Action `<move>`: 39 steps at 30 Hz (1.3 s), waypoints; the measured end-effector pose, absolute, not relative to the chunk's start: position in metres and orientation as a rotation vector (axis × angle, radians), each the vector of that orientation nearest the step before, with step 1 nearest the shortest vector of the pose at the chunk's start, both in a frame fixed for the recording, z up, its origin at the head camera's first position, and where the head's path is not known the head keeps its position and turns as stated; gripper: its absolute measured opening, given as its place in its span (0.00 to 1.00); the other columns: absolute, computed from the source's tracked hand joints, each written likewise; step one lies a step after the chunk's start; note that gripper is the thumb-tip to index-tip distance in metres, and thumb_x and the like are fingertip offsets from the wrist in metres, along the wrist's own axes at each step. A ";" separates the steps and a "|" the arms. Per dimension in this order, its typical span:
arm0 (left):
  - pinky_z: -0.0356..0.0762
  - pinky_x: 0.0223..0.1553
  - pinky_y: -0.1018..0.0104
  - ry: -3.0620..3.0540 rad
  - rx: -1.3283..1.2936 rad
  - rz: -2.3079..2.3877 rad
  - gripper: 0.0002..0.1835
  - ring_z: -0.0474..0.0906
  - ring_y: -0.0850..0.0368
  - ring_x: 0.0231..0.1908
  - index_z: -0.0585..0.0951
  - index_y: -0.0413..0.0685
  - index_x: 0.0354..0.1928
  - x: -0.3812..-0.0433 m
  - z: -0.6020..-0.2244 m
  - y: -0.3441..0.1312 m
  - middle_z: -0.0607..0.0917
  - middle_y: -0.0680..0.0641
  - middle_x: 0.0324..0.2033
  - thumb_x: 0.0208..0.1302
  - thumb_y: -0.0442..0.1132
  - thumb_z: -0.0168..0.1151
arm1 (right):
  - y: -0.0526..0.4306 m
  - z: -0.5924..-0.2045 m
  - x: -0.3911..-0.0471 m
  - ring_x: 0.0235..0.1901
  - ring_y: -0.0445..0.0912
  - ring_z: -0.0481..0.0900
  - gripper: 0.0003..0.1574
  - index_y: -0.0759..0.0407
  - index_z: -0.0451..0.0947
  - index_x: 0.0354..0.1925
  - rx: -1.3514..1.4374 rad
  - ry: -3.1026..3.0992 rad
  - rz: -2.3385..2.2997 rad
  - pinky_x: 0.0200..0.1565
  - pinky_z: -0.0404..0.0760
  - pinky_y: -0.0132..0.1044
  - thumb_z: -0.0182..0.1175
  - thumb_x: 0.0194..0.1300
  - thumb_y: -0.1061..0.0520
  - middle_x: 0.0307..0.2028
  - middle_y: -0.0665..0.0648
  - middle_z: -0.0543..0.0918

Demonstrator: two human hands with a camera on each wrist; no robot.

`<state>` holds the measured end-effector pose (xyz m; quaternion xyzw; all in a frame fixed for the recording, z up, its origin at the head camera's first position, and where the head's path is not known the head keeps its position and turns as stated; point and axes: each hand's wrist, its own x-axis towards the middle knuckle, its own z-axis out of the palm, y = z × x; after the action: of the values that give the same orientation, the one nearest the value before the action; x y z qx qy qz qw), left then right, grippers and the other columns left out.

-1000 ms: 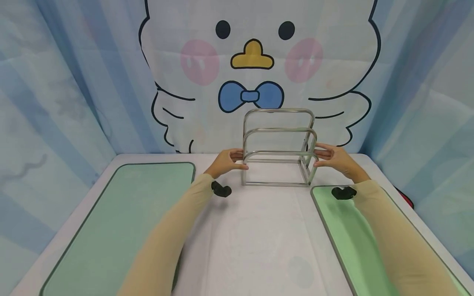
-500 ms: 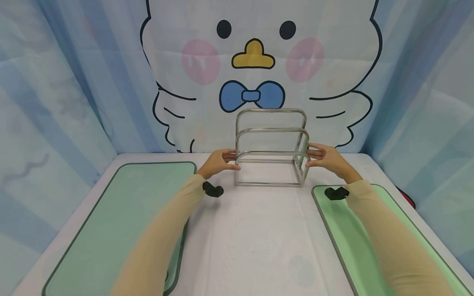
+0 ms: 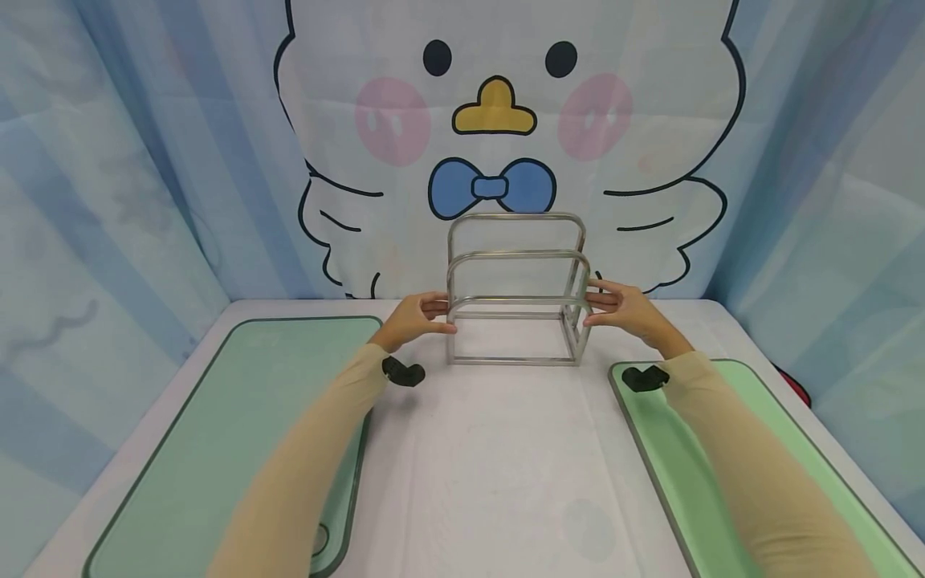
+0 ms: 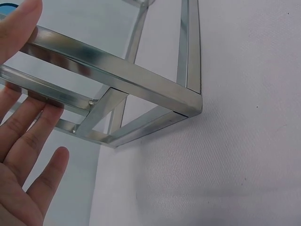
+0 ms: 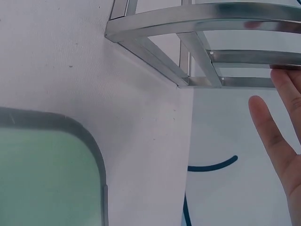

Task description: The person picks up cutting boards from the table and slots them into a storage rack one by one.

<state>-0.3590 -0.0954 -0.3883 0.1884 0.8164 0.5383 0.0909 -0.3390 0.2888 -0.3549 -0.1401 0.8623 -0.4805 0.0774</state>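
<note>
A silver metal rack [image 3: 516, 254] with three upright hoops stands at the back middle of the white table. My left hand [image 3: 413, 319] grips its left side, thumb in front of the near upright and fingers behind. In the left wrist view, the thumb lies over one bar of the rack [image 4: 117, 75], and several fingertips touch another bar. On the opposite side, my right hand [image 3: 630, 311] holds the rack likewise, thumb at the near upright. The right wrist view shows part of that hand [image 5: 284, 157] at the bars, its thumb out of frame.
A large pale green board [image 3: 238, 417] with a dark rim lies on the left, partly under my left forearm. A brighter green board [image 3: 672, 449] lies at the right under my right forearm. A printed curtain [image 3: 491, 269] hangs close behind the table.
Both hands have moved the rack to the left along the back of the table, keeping hold of its two sides. The boards have stayed in place.
</note>
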 end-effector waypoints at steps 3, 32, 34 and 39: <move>0.68 0.64 0.54 2.431 0.545 1.597 0.38 0.72 0.47 0.61 0.66 0.41 0.66 -0.359 -0.389 -0.098 0.75 0.39 0.60 0.53 0.35 0.70 | 0.285 -0.354 -0.339 0.65 0.61 0.64 0.54 0.64 0.48 0.72 -0.424 2.581 -1.438 0.61 0.66 0.54 0.68 0.56 0.59 0.66 0.71 0.63; 0.70 0.61 0.55 2.420 0.543 1.646 0.37 0.72 0.46 0.61 0.67 0.39 0.65 -0.357 -0.388 -0.118 0.76 0.38 0.59 0.52 0.32 0.70 | 0.264 -0.354 -0.344 0.65 0.61 0.65 0.55 0.63 0.49 0.72 -0.442 2.570 -1.437 0.61 0.67 0.53 0.68 0.54 0.59 0.66 0.70 0.64; 0.71 0.61 0.55 2.424 0.553 1.645 0.37 0.72 0.46 0.61 0.67 0.39 0.65 -0.356 -0.388 -0.120 0.75 0.38 0.59 0.52 0.33 0.70 | 0.263 -0.354 -0.344 0.64 0.61 0.65 0.55 0.63 0.49 0.72 -0.450 2.575 -1.437 0.61 0.68 0.53 0.68 0.54 0.59 0.65 0.70 0.64; 0.69 0.63 0.54 2.416 0.545 1.650 0.38 0.71 0.46 0.62 0.65 0.39 0.66 -0.353 -0.388 -0.122 0.74 0.37 0.61 0.54 0.34 0.69 | 0.261 -0.356 -0.344 0.64 0.61 0.65 0.54 0.63 0.49 0.72 -0.453 2.571 -1.442 0.61 0.68 0.52 0.68 0.55 0.59 0.65 0.70 0.64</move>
<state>-0.3535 -0.1225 -0.3881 0.1825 0.8090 0.5526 0.0826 -0.3443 0.2613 -0.3560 -0.1514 0.8593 -0.4820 0.0793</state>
